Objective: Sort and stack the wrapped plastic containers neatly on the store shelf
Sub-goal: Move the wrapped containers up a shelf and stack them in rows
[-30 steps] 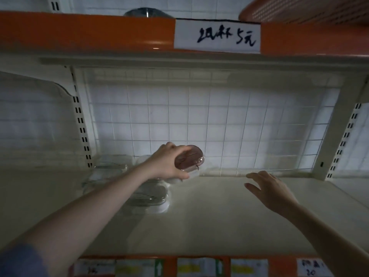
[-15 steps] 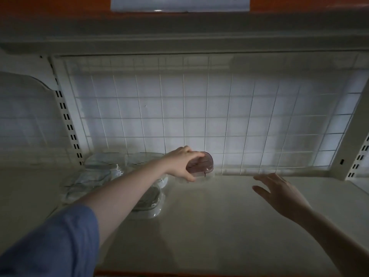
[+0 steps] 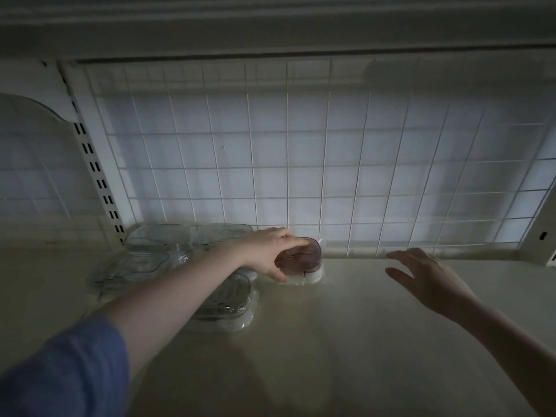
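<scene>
The left hand (image 3: 267,254) reaches in from the lower left of the frame, its blue sleeve (image 3: 63,368) at the bottom corner, and grips a small pink-lidded container (image 3: 302,260) near the centre of the frame. The fingers curl over the top of the lid and the thumb presses against its near side. The container has a white base in clear wrap and sits at the back of the shelf (image 3: 346,341), close to the white wire grid (image 3: 301,164) that forms the back wall.

Just left of it lies a cluster of wrapped clear containers (image 3: 168,257), some stacked, with one more (image 3: 224,302) nearer the camera, partly hidden under the forearm. In the dim light it is hard to count them.

The right hand (image 3: 430,278) hovers in the right half of the frame, fingers spread and relaxed, thumb out to the left, holding nothing and apart from the pink-lidded container.

A slotted upright (image 3: 99,182) stands at the left of the grid
</scene>
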Demonstrator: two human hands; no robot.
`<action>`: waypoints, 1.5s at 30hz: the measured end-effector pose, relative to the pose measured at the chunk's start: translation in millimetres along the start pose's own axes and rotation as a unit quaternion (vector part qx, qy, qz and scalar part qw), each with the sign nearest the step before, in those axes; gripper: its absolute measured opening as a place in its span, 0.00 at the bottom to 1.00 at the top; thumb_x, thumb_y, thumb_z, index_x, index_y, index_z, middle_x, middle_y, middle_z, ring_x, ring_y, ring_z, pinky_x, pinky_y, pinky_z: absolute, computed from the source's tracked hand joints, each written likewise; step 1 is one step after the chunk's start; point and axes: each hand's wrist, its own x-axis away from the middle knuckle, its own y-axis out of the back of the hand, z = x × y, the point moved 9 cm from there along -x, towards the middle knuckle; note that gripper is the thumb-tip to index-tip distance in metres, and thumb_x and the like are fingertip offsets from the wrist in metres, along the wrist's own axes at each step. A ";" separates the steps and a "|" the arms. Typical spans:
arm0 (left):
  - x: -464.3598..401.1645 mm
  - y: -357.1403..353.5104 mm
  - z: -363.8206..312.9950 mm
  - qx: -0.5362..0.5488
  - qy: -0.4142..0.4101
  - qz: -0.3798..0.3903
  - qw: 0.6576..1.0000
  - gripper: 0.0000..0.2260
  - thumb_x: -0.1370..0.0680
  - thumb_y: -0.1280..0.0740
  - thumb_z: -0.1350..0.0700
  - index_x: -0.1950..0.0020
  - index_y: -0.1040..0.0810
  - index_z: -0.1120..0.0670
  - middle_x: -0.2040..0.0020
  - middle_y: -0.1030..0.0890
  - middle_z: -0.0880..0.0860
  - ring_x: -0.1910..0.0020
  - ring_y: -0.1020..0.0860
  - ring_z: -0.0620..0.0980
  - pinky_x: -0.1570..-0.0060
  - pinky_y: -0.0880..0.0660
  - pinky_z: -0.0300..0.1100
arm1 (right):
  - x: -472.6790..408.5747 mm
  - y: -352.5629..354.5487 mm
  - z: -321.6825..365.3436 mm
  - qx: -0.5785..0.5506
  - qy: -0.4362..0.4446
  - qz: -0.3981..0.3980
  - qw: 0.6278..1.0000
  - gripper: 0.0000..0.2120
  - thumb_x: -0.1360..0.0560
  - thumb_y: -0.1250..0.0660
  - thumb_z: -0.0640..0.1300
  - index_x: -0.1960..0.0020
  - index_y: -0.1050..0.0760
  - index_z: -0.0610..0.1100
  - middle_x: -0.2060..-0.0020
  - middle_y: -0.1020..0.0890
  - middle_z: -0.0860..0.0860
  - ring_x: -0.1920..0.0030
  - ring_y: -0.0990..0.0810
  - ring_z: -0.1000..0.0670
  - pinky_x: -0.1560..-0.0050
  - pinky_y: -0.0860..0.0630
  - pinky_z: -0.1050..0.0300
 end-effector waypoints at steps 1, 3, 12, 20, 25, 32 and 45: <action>-2.7 -2.5 0.1 -0.010 0.005 0.006 1.000 0.40 0.31 0.27 0.42 0.24 0.45 0.40 0.31 0.37 0.47 0.36 0.33 0.49 0.42 0.32 0.43 | -1.4 -1.6 0.9 -0.002 0.002 0.000 1.000 0.18 0.24 0.37 0.54 0.36 0.27 0.49 0.42 0.23 0.48 0.41 0.25 0.45 0.45 0.30 0.53; -7.4 -6.9 -0.8 -0.029 0.013 0.018 0.999 0.41 0.31 0.28 0.40 0.24 0.46 0.40 0.31 0.35 0.47 0.37 0.30 0.50 0.48 0.32 0.43 | -3.5 -5.1 1.8 -0.002 0.001 0.001 1.000 0.18 0.23 0.38 0.54 0.35 0.27 0.49 0.42 0.24 0.48 0.40 0.25 0.45 0.44 0.30 0.53; -17.5 -18.8 -8.4 -0.055 0.031 0.058 0.996 0.41 0.27 0.32 0.41 0.22 0.53 0.45 0.30 0.38 0.54 0.34 0.33 0.56 0.41 0.29 0.50 | -0.9 -18.8 -1.9 -0.002 -0.013 0.015 1.000 0.18 0.23 0.39 0.55 0.35 0.28 0.51 0.37 0.26 0.50 0.37 0.27 0.47 0.42 0.33 0.55; -6.2 -7.1 -25.2 -0.095 0.046 -0.020 0.994 0.34 0.29 0.30 0.42 0.27 0.39 0.50 0.36 0.33 0.55 0.36 0.32 0.56 0.42 0.30 0.50 | 9.3 -18.5 -1.5 -0.003 -0.012 0.019 1.000 0.19 0.23 0.40 0.56 0.34 0.29 0.51 0.38 0.26 0.51 0.37 0.27 0.48 0.41 0.32 0.54; 21.9 8.9 -41.4 -0.085 0.062 -0.101 0.989 0.29 0.24 0.35 0.44 0.26 0.38 0.52 0.33 0.31 0.54 0.34 0.33 0.54 0.39 0.33 0.47 | 24.3 -13.6 1.6 0.010 -0.017 0.011 1.000 0.19 0.22 0.41 0.55 0.34 0.29 0.50 0.40 0.25 0.49 0.39 0.26 0.46 0.42 0.33 0.54; 85.8 9.8 -65.2 -0.068 0.141 -0.186 0.970 0.24 0.22 0.38 0.43 0.29 0.33 0.53 0.32 0.31 0.54 0.33 0.33 0.53 0.37 0.35 0.45 | 59.4 -12.9 18.3 0.018 -0.009 -0.027 0.999 0.18 0.22 0.41 0.54 0.35 0.28 0.47 0.42 0.23 0.46 0.42 0.25 0.45 0.43 0.34 0.52; 209.6 2.1 -78.5 -0.019 0.216 -0.224 0.950 0.24 0.21 0.40 0.41 0.29 0.34 0.51 0.33 0.31 0.50 0.34 0.32 0.50 0.41 0.32 0.41 | 132.4 -8.0 82.1 -0.012 0.011 -0.038 0.999 0.20 0.21 0.42 0.54 0.33 0.30 0.46 0.38 0.26 0.45 0.38 0.28 0.44 0.39 0.34 0.52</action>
